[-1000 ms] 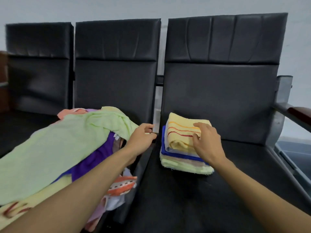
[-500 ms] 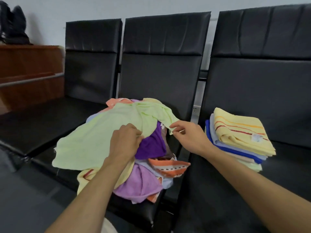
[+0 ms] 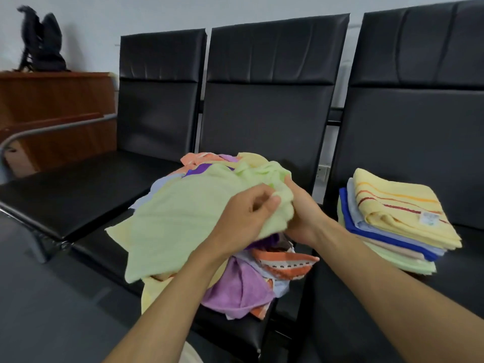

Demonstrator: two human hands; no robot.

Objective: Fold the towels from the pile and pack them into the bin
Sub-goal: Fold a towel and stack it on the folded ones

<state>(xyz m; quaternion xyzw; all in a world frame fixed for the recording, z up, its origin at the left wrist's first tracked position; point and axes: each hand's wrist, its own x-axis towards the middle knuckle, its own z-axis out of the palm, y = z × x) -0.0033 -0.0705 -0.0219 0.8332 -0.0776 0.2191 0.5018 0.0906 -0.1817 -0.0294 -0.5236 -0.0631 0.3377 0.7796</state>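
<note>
Left hand (image 3: 247, 214) pinches green towel (image 3: 178, 218) edge; right hand (image 3: 301, 217) grips same corner.

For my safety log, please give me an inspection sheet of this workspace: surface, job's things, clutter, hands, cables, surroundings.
Surface: row of black padded seats; no table seen.
Job's things: unfolded towel pile on the middle seat, light green towel on top; folded stack on the right seat; bin not in view.
Clutter: nothing seen.
Hands: left hand and right hand both grip the light green towel, close together.
Cables: nothing seen.
Surroundings: backpack on a wooden cabinet at left; wall socket between seats.
</note>
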